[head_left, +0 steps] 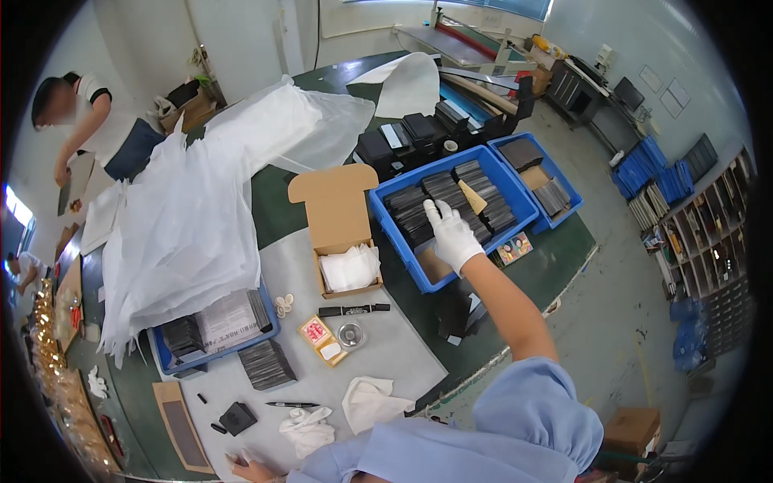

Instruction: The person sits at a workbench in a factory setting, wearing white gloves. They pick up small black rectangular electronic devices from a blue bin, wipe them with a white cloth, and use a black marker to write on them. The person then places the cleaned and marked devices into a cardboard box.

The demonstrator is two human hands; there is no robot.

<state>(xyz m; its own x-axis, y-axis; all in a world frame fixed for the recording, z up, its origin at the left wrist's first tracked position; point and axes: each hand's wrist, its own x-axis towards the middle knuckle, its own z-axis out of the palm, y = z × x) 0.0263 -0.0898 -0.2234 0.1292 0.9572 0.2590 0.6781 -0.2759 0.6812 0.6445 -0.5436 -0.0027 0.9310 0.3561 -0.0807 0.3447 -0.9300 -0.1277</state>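
My right hand (452, 237), in a white glove, reaches into a blue plastic bin (407, 262) at the right. Its fingers are spread over tightly packed rows of thin dark plates (439, 187); I see nothing lifted between them. A tan piece (473, 197) stands among the plates. My left hand (251, 468) is at the lower edge, partly cut off, its visible fingers slightly apart and nothing seen in them. Near it lie a small black block (237, 419), a thin pen (292, 405) and a crumpled white glove (307, 432).
An open cardboard box (342, 229) with white sheets stands mid-table. A marker (354, 309), a round clear dish (350, 335) and a stack of dark plates (266, 365) lie nearby. White sheeting (185, 241) covers the left bin. A second blue bin (576, 201) adjoins mine. A co-worker (97, 121) stands far left.
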